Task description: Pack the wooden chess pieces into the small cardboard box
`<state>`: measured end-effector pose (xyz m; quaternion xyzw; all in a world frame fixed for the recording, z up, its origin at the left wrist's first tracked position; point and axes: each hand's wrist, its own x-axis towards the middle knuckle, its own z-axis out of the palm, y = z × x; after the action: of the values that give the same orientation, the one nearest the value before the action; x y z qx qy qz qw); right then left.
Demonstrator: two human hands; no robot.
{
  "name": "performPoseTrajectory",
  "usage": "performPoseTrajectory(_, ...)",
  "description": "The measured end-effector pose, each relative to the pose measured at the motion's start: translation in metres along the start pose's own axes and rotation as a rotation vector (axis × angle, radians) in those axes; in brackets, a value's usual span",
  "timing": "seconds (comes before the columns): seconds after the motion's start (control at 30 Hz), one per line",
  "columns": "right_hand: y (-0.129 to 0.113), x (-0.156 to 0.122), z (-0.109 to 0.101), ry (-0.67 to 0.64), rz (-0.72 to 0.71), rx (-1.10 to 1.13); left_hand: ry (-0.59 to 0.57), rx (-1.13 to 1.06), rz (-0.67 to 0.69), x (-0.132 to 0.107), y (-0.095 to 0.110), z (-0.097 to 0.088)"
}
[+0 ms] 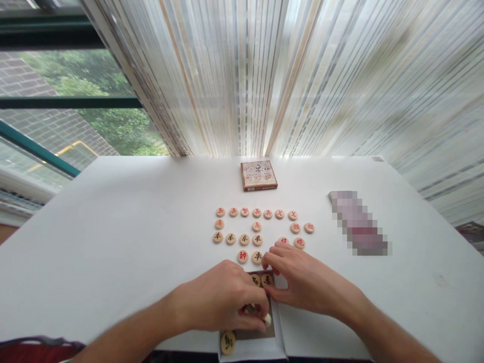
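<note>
Over an open shallow box (pixel 279 327) at the table's near edge, my left hand (pixel 221 300) has its fingers curled on a pale round chess piece (pixel 266 320), partly hidden by them. My right hand (pixel 302 272) is at the box's far right corner, thumb and fingers apart, thumb tip beside a black-marked piece (pixel 266 280) inside. Another black-marked piece (pixel 228 343) lies in the near left corner of the box. Beyond the hands, red-marked pieces (pixel 257 213) and black-marked pieces (pixel 244 239) lie in rows. A black-marked piece (pixel 257 257) sits just left of my right fingertips.
A Chinese chess box lid (pixel 259 175) lies at the back of the white table (pixel 113 242). To the right is a blurred-out long object (pixel 359 224). A striped curtain (pixel 257 75) hangs behind the table, with a window (pixel 75 101) at left.
</note>
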<state>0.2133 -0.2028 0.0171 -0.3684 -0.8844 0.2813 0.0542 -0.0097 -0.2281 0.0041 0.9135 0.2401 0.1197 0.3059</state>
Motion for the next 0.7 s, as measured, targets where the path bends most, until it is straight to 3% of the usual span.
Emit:
performPoseTrajectory(0.47,0.007,-0.003,-0.009,-0.059,0.079,0.008,0.127,0.149,0.122,0.005,-0.004,0.011)
performPoseTrajectory(0.7,0.007,-0.003,-0.005,-0.05,0.076,-0.027,0.095,0.249,0.123,0.006,-0.006,0.015)
